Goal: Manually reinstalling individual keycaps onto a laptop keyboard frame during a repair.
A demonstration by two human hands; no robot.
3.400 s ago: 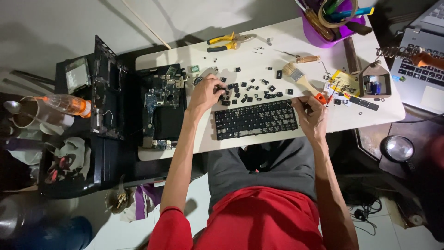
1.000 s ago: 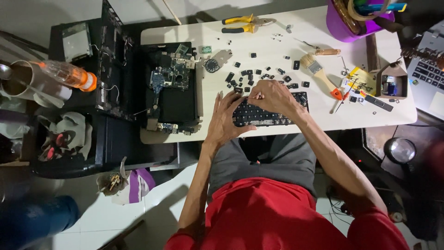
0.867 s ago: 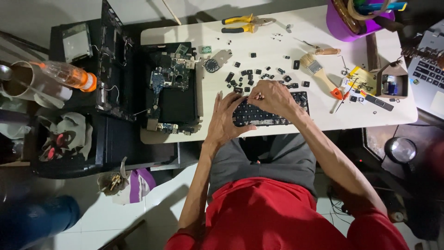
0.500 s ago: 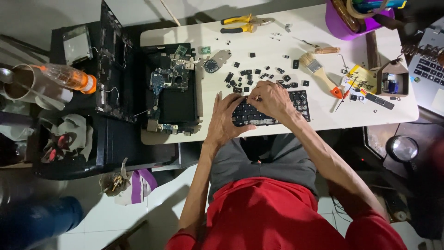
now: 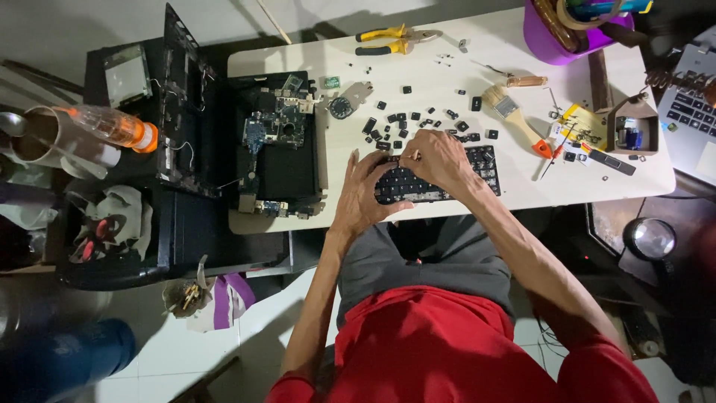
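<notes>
Head view, left to right: open laptop chassis (image 5: pixel 280 145) on white worktop (image 5: pixel 447 75); left hand (image 5: pixel 365 195) fingers curled on black keyboard (image 5: pixel 436 183) at worktop's front edge; right hand (image 5: pixel 440 158) pinching on it; loose keycaps (image 5: pixel 418 123) behind; paintbrush (image 5: pixel 514 116) right.

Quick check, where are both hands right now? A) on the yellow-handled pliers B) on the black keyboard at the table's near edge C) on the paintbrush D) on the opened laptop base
B: the left hand and right hand both rest on the black keyboard, while the pliers, paintbrush and opened laptop base lie untouched elsewhere on the white table.
</notes>
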